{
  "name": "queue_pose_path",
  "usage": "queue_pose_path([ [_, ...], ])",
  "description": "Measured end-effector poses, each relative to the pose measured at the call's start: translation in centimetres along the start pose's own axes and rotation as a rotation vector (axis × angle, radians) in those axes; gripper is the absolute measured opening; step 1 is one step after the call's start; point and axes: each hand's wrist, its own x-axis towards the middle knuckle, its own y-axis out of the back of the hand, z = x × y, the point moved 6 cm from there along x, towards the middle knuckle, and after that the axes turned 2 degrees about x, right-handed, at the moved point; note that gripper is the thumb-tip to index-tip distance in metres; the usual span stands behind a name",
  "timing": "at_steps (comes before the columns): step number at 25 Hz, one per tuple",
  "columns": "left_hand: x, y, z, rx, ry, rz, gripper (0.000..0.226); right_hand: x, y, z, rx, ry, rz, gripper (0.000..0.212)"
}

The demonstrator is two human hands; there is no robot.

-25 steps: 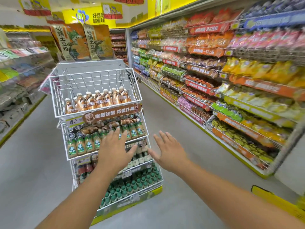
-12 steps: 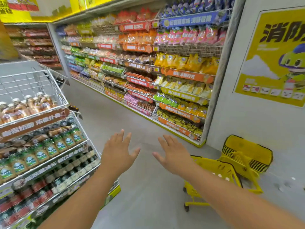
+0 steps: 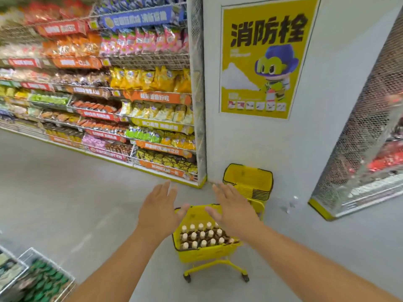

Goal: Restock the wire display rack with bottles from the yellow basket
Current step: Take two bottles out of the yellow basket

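**Both hands spread above the bottle basket**

Nearest, at the lower left corner, a corner of the grey wire display rack [image 3: 41,277] shows, with blurred green-capped bottles in it. Both bare forearms reach forward; the left hand [image 3: 160,211] and the right hand [image 3: 232,211] are held palm down with fingers straight and spread, each grip holding nothing. Just below and between them stands the yellow plastic basket [image 3: 202,253] on a yellow wheeled frame on the grey floor [image 3: 65,203], filled with rows of upright brown bottles with pale caps [image 3: 202,237]; their labels cannot be read. Beyond it a stack of yellow baskets [image 3: 248,182] sits against the white wall [image 3: 327,138]. Higher on the wall hangs a yellow poster [image 3: 261,59] reading "消防栓", with a blue-haired cartoon figure. To the left, snack shelves [image 3: 135,101] carry orange and blue strips, their print too blurred to read.
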Motion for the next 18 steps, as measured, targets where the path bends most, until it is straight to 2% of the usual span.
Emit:
queue_pose_path([
  [3,3.5,-1.5,5.5,-0.020,-0.055,-0.010,0.092,0.2,-0.2,6.1,0.032,-0.075,-0.038,0.119],
  [4,4.6,-2.2,6.7,-0.032,-0.065,-0.023,0.092,0.5,-0.7,7.7,0.036,-0.105,-0.068,0.117],
  [8,9.2,-5.9,9.9,-0.031,-0.119,-0.095,0.095,2.7,-2.8,12.4,0.002,-0.187,-0.088,0.085],
  [13,15.2,-13.4,10.1,-0.077,-0.145,-0.200,0.083,8.2,-7.5,15.7,0.099,-0.238,-0.119,0.106],
  [18,22.5,-21.8,9.3,-0.106,-0.173,-0.294,0.095,16.0,-13.8,18.2,0.144,-0.298,-0.211,0.109],
])
